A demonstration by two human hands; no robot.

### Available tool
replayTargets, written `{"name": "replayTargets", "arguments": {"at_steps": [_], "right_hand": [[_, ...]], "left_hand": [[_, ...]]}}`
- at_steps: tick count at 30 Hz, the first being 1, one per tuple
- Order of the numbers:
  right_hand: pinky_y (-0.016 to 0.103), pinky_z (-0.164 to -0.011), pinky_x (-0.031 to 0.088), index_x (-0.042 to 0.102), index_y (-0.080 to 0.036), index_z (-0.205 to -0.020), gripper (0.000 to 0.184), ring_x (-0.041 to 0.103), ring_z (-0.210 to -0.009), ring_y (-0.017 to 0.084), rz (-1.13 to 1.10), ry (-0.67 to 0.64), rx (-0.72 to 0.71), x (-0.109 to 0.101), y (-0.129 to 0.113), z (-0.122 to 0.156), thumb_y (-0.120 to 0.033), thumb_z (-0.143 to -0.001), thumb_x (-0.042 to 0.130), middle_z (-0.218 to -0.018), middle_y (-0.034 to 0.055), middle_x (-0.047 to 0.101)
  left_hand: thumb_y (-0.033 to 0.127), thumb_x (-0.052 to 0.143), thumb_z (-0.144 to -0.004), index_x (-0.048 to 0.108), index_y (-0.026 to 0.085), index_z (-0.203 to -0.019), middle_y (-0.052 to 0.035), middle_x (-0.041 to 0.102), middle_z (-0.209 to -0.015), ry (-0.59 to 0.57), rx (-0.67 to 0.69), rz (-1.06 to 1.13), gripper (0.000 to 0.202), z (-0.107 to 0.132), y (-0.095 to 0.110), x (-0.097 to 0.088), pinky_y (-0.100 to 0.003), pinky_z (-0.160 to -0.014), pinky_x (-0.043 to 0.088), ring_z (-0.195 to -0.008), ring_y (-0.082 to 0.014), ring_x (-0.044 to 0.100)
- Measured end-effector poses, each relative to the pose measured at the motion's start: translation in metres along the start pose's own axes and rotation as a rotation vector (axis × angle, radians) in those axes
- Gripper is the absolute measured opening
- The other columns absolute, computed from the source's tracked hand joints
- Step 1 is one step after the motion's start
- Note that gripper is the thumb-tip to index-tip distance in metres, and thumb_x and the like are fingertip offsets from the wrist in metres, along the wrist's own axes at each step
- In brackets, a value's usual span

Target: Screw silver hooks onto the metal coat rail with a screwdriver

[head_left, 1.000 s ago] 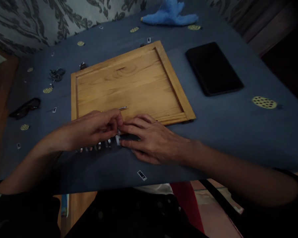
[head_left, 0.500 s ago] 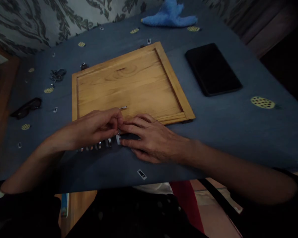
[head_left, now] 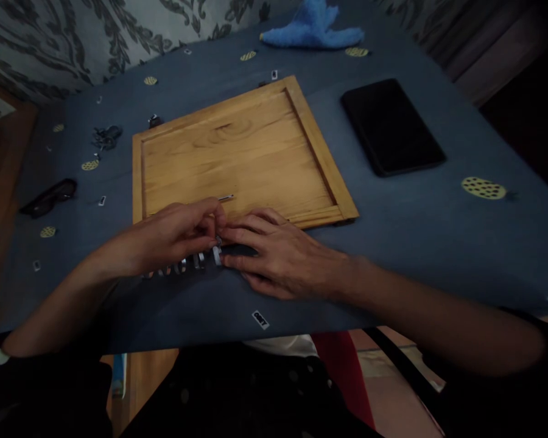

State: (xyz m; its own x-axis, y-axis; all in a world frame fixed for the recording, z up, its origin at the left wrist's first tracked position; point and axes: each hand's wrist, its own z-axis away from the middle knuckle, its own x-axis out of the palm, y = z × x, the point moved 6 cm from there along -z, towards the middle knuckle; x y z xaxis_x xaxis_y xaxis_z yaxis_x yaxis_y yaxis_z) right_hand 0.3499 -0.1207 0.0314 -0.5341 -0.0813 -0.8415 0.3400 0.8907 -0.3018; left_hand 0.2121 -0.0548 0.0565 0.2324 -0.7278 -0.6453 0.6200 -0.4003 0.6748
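My left hand (head_left: 176,234) is closed in a pinch at the near edge of a wooden framed board (head_left: 242,161). Between its fingertips is the top of a small silver metal piece (head_left: 217,254), whose exact kind I cannot make out. My right hand (head_left: 281,255) lies with its fingers stretched out and apart, two fingertips against that piece. Several shiny metal bands (head_left: 182,266) stand in a row below my left hand, partly covered by it. Behind the left fingers, the tip of a thin metal rod (head_left: 227,198) shows over the board; its other end is hidden.
A black tablet-like slab (head_left: 393,128) lies right of the board on the blue tablecloth (head_left: 415,237). Dark sunglasses (head_left: 50,198) and a clump of small dark metal pieces (head_left: 106,137) are at the left. A blue cloth (head_left: 313,30) sits at the back.
Both hands stay at almost the same spot, with only a very slight shift of the fingers around the metal piece. Everything else looks unchanged.
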Motion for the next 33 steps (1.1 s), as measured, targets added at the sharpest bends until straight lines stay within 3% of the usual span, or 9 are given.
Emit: {"name": "replayTargets", "arguments": {"at_steps": [5, 8, 14, 17, 20, 25, 33], "right_hand": [[0.051, -0.098, 0.041, 0.069, -0.017, -0.117, 0.03, 0.052, -0.121, 0.032, -0.009, -0.013, 0.006, -0.001, 0.0, 0.0, -0.022, -0.091, 0.055, -0.132, 0.0164, 0.062], [0.051, -0.098, 0.042, 0.07, -0.018, -0.117, 0.029, 0.052, -0.122, 0.032, -0.003, -0.014, 0.01, -0.001, -0.001, -0.001, -0.022, -0.092, 0.055, -0.136, 0.016, 0.061], [0.052, -0.1, 0.042, 0.069, -0.017, -0.12, 0.031, 0.053, -0.12, 0.032, -0.008, -0.003, -0.003, -0.003, -0.002, -0.001, -0.021, -0.093, 0.054, -0.136, 0.0167, 0.062], [0.052, -0.101, 0.042, 0.069, -0.016, -0.122, 0.033, 0.053, -0.121, 0.031, -0.01, -0.008, -0.005, -0.002, -0.002, 0.0, -0.021, -0.093, 0.054, -0.136, 0.0175, 0.061], [0.052, -0.1, 0.043, 0.069, -0.016, -0.122, 0.033, 0.053, -0.122, 0.032, -0.007, -0.008, -0.003, -0.002, -0.001, 0.0, -0.021, -0.093, 0.054, -0.137, 0.0178, 0.061], [0.052, -0.1, 0.044, 0.069, -0.017, -0.121, 0.031, 0.053, -0.123, 0.031, -0.003, -0.009, 0.003, -0.002, -0.002, -0.001, -0.021, -0.094, 0.053, -0.141, 0.0162, 0.059], [0.052, -0.1, 0.046, 0.069, -0.016, -0.117, 0.029, 0.054, -0.125, 0.031, -0.033, 0.026, 0.01, -0.003, -0.002, 0.0, -0.02, -0.093, 0.055, -0.137, 0.0167, 0.062]], "left_hand": [[0.036, 0.058, -0.092, 0.056, 0.02, -0.107, 0.0018, 0.067, -0.081, 0.012, -0.015, 0.027, 0.022, -0.001, 0.001, -0.001, -0.021, -0.065, 0.044, -0.075, -0.012, 0.065], [0.038, 0.059, -0.092, 0.058, 0.021, -0.106, 0.0004, 0.069, -0.085, 0.023, -0.023, 0.002, 0.023, 0.003, 0.003, -0.007, -0.022, -0.065, 0.044, -0.077, -0.0129, 0.066], [0.046, 0.059, -0.094, 0.06, 0.023, -0.107, -0.0001, 0.069, -0.091, 0.198, -0.061, -0.089, 0.027, 0.025, 0.009, -0.02, -0.024, -0.068, 0.047, -0.081, -0.015, 0.065], [0.049, 0.064, -0.092, 0.06, 0.024, -0.114, -0.0019, 0.069, -0.11, 0.251, -0.022, -0.141, 0.033, 0.034, 0.014, -0.009, -0.028, -0.085, 0.05, -0.101, -0.019, 0.066], [0.048, 0.065, -0.092, 0.056, 0.026, -0.122, -0.0031, 0.067, -0.122, 0.281, 0.021, -0.234, 0.038, 0.037, 0.016, 0.006, -0.034, -0.092, 0.05, -0.111, -0.0221, 0.064], [0.044, 0.068, -0.09, 0.052, 0.027, -0.124, -0.0046, 0.067, -0.12, 0.368, -0.014, -0.31, 0.041, 0.037, 0.011, 0.015, -0.038, -0.09, 0.051, -0.11, -0.0244, 0.065], [0.036, 0.073, -0.085, 0.05, 0.026, -0.127, -0.0043, 0.069, -0.113, 0.396, -0.045, -0.293, 0.048, 0.033, 0.011, 0.016, -0.04, -0.091, 0.052, -0.108, -0.0254, 0.066]]}}
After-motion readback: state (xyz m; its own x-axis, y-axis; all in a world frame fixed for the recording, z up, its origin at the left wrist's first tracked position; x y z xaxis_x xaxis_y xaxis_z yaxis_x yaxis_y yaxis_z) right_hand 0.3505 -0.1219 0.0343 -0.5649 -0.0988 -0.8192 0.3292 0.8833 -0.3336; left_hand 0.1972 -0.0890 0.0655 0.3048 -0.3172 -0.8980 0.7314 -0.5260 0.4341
